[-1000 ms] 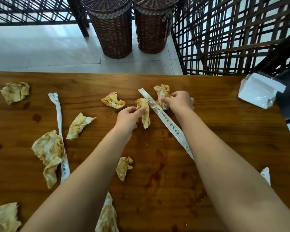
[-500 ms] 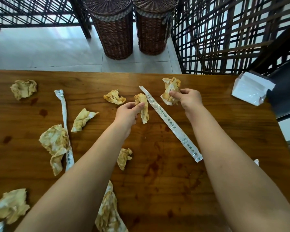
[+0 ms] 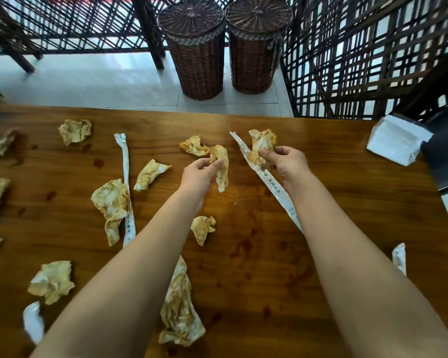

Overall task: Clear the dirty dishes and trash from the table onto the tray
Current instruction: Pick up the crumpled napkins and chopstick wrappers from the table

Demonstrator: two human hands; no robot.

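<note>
Pinching a stained napkin in the left hand just left of the long paper wrapper and gripping a second crumpled napkin in the right hand over that wrapper's far end, other napkins lying scattered left of it.

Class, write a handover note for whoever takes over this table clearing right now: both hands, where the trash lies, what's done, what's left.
Left hand pinches a stained napkin above the table.
Right hand grips another napkin over a long paper wrapper.
Done: those two picked up; no tray in view.
Left: the scattered napkins and a second wrapper on the table.
</note>
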